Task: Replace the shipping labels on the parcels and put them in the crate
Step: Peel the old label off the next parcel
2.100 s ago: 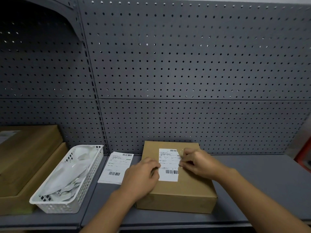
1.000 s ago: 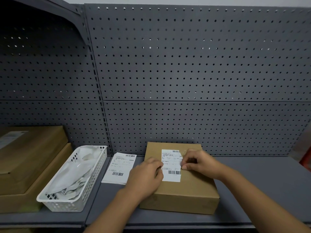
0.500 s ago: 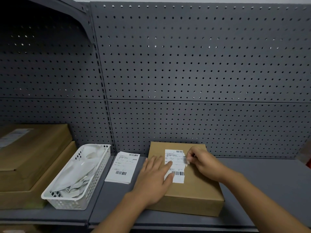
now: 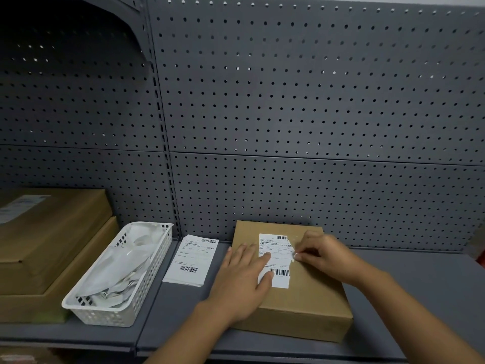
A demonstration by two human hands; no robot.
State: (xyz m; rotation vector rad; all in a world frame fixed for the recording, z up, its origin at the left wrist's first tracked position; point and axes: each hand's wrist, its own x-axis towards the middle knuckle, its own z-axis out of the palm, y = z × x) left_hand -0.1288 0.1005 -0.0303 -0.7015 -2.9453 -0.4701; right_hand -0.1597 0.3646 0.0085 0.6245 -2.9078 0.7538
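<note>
A brown cardboard parcel (image 4: 309, 300) lies on the grey shelf in front of me. On its top sits a white shipping label (image 4: 278, 261) with barcodes. My left hand (image 4: 244, 279) lies flat on the parcel's left side, fingers straight, pressing the label's left edge. My right hand (image 4: 319, 254) has curled fingers and pinches the label's right edge, which looks slightly lifted and torn. A small stack of loose white labels (image 4: 193, 260) lies on the shelf just left of the parcel.
A white perforated plastic basket (image 4: 147, 282) holding crumpled white backing papers stands left of the labels. Two stacked brown boxes (image 4: 52, 243) fill the far left. Grey pegboard (image 4: 288, 114) backs the shelf (image 4: 420, 279). A red object (image 4: 480, 248) shows at the right edge.
My left hand went from curled at the label's left edge to flat with straight fingers on it. My right hand stayed at the label's right edge. The camera view shifted slightly.
</note>
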